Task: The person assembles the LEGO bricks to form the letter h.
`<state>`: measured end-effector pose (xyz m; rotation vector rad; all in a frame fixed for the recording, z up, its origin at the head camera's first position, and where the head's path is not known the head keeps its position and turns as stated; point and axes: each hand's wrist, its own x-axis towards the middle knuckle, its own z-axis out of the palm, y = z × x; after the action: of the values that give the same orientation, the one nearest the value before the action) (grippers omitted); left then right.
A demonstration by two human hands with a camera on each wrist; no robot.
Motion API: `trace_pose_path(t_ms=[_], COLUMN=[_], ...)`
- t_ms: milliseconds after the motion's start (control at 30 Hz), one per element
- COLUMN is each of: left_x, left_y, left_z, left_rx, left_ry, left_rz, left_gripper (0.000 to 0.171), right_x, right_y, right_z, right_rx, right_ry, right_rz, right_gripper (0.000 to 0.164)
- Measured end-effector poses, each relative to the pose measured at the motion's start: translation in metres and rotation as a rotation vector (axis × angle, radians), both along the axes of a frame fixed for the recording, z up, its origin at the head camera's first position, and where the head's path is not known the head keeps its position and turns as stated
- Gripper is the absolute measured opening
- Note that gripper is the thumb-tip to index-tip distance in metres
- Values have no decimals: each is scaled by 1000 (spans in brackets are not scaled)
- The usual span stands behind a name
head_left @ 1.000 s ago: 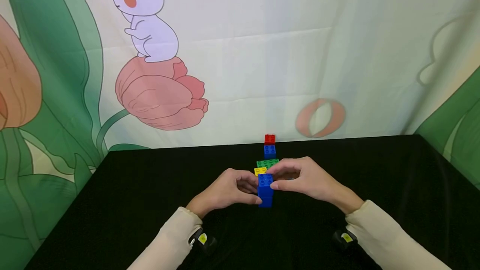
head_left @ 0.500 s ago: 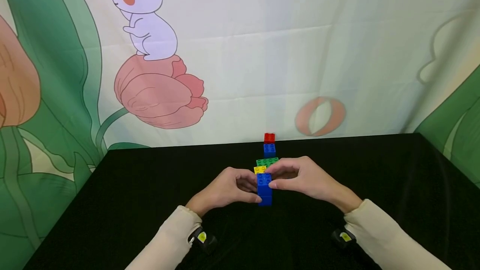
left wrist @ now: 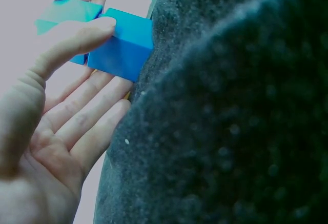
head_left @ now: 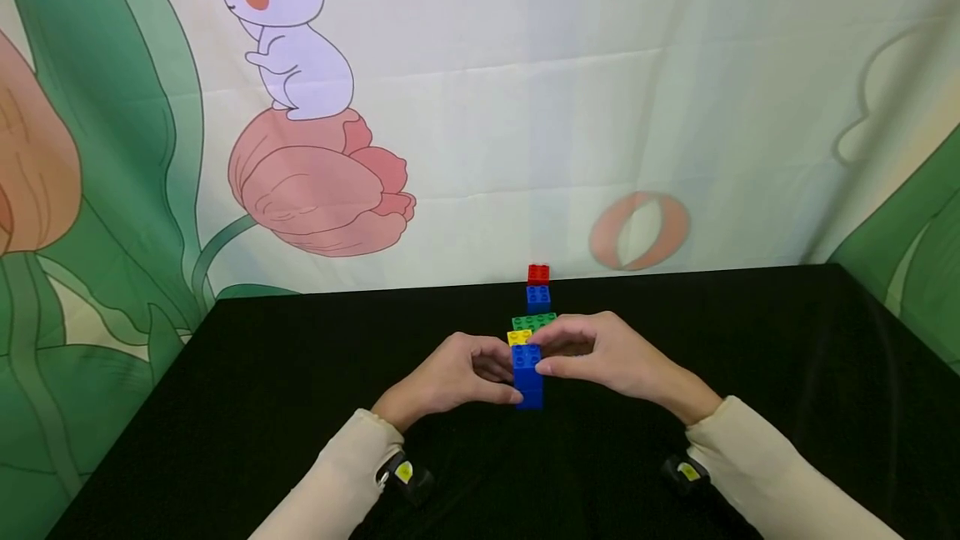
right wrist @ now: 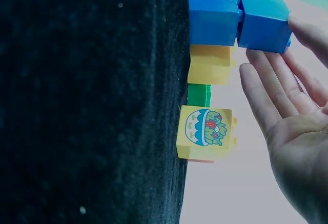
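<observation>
Two blue toy building blocks stand one above the other on the black tabletop, in the middle of the head view. My left hand (head_left: 456, 377) pinches the lower blue block (left wrist: 123, 44) at the table, its thumb on the near side. My right hand (head_left: 603, 357) holds the upper blue block (right wrist: 264, 24) between thumb and fingers. In the right wrist view a narrow gap with studs showing parts the two blocks, and the upper one tilts slightly. Right behind them sits a yellow block (head_left: 519, 337), partly hidden by the upper block and the right fingers.
Farther back are a wide green block (head_left: 534, 322), another blue block (head_left: 538, 298) and a red block (head_left: 538, 274) near the far edge. The right wrist view shows a yellow block with a printed picture (right wrist: 205, 126). A patterned cloth (head_left: 480, 107) hangs behind the black table (head_left: 300, 407).
The head view has shifted very slightly. Both hands keep their holds on the two blue blocks, and no other block has visibly moved.
</observation>
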<state>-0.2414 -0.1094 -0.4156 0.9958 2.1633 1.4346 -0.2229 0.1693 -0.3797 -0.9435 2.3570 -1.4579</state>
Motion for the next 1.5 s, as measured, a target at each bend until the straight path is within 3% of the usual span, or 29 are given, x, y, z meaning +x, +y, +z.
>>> trace_pose_path(t_ms=[200,633,767,1000,1233,1500], left_x=[4,5,4,-4,2,3], left_y=[1,3,3,-3,0,2], left_z=[8,7,6,-5,3,5], left_rx=[-14,-11,-8,8,-13,-26], left_ry=[-27,-35,-29,46,-17,-16], left_rz=[33,33,21,-40,15,35], left_gripper=[29,29,31,34,33,30], right_x=[-1,2,2,0,0,-1], right_y=[-1,0,0,0,0,0], right_z=[1,-1,-1,-1,-1,0], right_rx=[-2,19,15,17,28,39], right_ry=[17,25,24,37,27,43], right_rz=[9,-16,-13,3,17,22], right_gripper=[30,30,30,30,29,29])
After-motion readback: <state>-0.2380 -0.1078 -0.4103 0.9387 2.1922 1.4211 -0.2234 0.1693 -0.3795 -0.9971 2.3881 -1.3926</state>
